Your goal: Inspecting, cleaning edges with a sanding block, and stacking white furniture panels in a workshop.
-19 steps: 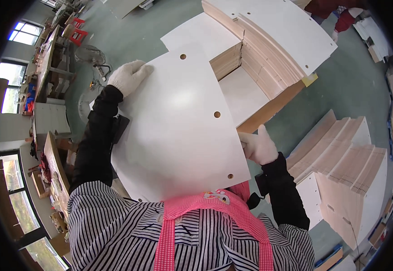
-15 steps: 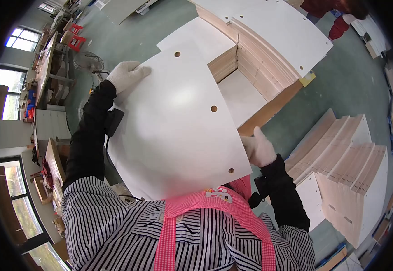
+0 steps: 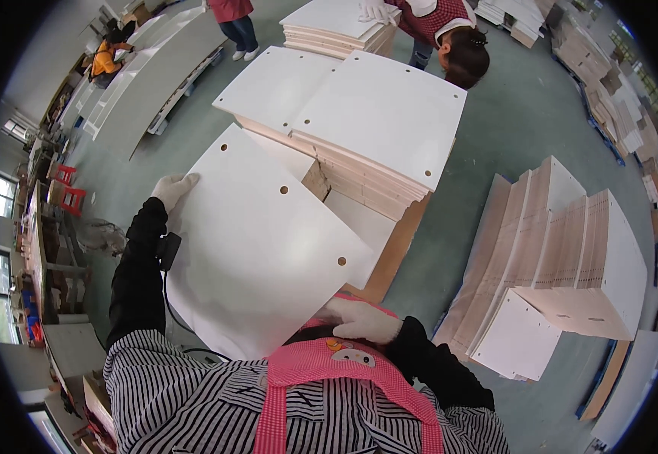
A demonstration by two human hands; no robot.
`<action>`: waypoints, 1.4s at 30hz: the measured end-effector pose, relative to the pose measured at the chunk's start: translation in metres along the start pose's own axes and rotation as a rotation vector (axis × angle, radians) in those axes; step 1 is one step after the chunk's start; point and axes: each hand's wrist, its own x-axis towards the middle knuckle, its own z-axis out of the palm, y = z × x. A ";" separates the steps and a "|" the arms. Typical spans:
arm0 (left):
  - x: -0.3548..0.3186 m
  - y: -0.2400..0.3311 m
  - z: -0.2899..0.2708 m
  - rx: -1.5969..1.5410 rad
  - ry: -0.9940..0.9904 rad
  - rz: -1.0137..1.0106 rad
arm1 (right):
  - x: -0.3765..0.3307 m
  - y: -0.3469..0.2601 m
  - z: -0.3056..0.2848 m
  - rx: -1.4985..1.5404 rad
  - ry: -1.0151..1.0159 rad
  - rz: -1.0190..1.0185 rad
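Ahead of me: a stack of white panels (image 3: 374, 129) on a pallet, blocking the floor beyond. To my right: fanned stacks of panels (image 3: 563, 257) standing on edge. Beyond: another person (image 3: 450, 30) at a further pile (image 3: 329, 26). My white drilled panel (image 3: 261, 242) is tilted between my gloved hands: left hand (image 3: 172, 189) clasps its far-left edge, right hand (image 3: 359, 321) grips its near corner.

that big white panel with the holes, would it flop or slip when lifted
The white panel probably stays stiff: its edges look straight though only the left hand and right hand support it. Its smooth face may be slippery. Likely awkward rather than heavy, being thin and wide.
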 end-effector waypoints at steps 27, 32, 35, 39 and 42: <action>0.340 0.258 0.295 0.535 -0.055 0.419 | 0.024 -0.120 -0.351 -0.783 1.562 0.443; 0.301 0.250 0.280 0.516 0.136 0.328 | 0.014 -0.131 -0.362 -0.937 1.626 0.659; 0.280 0.217 0.261 0.337 -0.041 0.451 | 0.013 -0.115 -0.340 -0.937 1.587 0.558; 0.263 0.182 0.252 0.124 -0.173 0.321 | 0.022 -0.087 -0.317 -0.710 1.597 0.479; 0.260 0.183 0.256 0.140 -0.243 0.389 | 0.027 -0.079 -0.315 -0.622 1.630 0.434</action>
